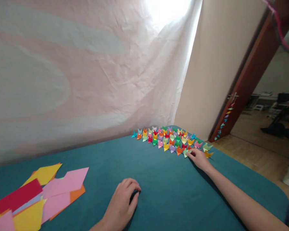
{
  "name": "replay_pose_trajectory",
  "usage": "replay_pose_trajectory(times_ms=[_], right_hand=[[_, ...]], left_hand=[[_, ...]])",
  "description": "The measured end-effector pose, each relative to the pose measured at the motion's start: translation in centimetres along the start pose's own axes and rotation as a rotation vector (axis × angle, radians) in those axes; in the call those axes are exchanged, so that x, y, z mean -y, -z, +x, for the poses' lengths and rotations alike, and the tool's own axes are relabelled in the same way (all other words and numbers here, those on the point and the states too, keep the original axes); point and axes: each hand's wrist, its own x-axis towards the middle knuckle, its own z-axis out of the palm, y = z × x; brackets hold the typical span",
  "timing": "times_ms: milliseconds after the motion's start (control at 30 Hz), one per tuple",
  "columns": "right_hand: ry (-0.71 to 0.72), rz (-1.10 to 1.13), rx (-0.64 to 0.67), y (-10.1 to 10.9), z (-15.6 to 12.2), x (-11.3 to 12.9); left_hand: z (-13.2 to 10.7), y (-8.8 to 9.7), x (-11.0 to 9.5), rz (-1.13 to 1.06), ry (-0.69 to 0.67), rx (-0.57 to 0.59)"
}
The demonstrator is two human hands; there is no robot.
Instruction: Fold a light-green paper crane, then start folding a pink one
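Note:
My right hand [199, 159] reaches to the front edge of a group of small folded paper cranes [166, 147]. Its thumb and fingers pinch a pale green paper crane [186, 153] that stands at the end of the front row. An orange crane [179, 150] is just left of it, and a yellow-orange crane [208, 154] stands beyond my knuckles. My left hand [123, 200] rests on the teal tablecloth [156, 192], loosely curled, thumb apart from the fingers, with nothing visible in it.
Loose coloured paper sheets, among them a red sheet [19, 195] and a pink sheet [74, 179], overlap at the left. A pale curtain [98, 80] hangs behind the table. At the right, a string of paper pieces [223, 123] hangs by the brown door frame [250, 67].

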Motion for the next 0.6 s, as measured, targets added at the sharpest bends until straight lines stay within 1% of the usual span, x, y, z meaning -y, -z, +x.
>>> replay_pose_trajectory(times_ms=[433,600], right_hand=[[-0.01,0.007,-0.013,-0.06,0.07,0.0],[0.001,0.06,-0.047,0.7,-0.19,0.58]], left_hand=[[0.06,0.06,-0.12,0.011,0.021,0.029],[0.11,0.1,-0.17,0.009,0.026,0.029]])
